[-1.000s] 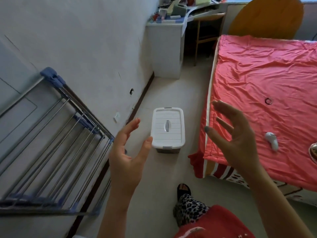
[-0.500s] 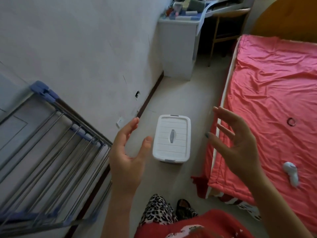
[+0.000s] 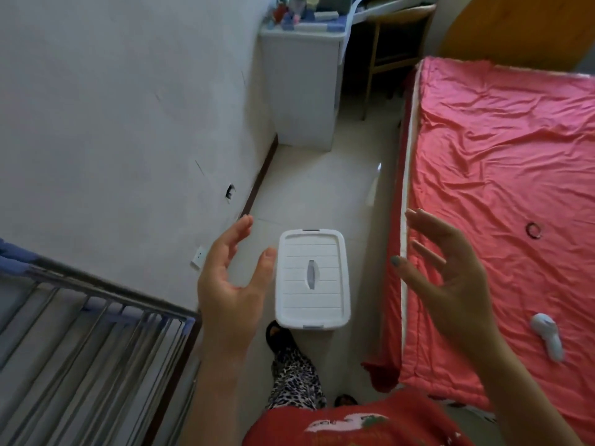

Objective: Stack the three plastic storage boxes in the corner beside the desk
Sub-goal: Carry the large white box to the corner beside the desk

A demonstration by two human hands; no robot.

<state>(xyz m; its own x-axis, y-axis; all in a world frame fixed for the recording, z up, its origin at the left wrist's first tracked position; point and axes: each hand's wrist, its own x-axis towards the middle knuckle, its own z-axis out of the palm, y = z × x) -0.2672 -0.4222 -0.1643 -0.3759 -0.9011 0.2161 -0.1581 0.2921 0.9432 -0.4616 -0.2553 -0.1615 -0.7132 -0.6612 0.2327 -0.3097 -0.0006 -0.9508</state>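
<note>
White rectangular lidded plastic storage box [image 3: 313, 279] on floor, long axis running away from the person, lies between spread, empty left hand [image 3: 231, 278] and right hand [image 3: 446, 278], left nearer.

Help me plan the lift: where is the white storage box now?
Head view, low centre: the white storage box sits on the floor between the wall and the red bed, framed by the left hand and right hand.

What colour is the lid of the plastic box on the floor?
White, with small grey clips at both ends of the lid; the head view shows it.
</note>
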